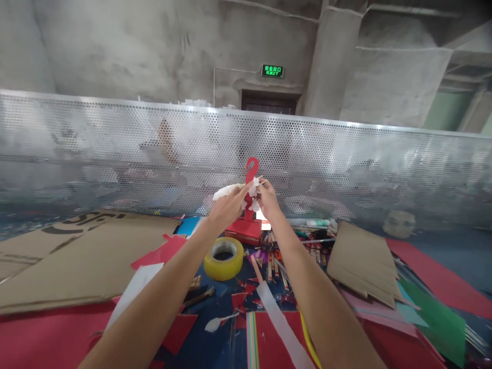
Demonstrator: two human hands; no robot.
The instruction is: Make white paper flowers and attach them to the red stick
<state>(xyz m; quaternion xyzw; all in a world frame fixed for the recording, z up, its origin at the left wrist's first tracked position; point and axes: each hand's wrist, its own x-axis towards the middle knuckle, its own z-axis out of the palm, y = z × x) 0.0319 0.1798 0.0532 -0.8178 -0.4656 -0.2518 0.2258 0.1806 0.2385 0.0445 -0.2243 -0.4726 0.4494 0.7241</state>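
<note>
Both my arms reach forward over a cluttered craft table. My left hand (227,205) and my right hand (266,199) are pinched together on a small red paper craft (250,171), which has a looped strip on top and white paper bits (253,193) along it. A thin stick pokes out beside my right fingers. The craft is held upright in the air, above a red box-like piece (246,230) on the table. A white strip (225,191) sticks out from my left fingers.
A yellow tape roll (223,258) lies below my left wrist. Cardboard sheets (77,256) lie left and another (363,261) right. Red, green and blue paper, white strips and several pencils (274,264) litter the table. A perforated metal screen (346,159) stands behind.
</note>
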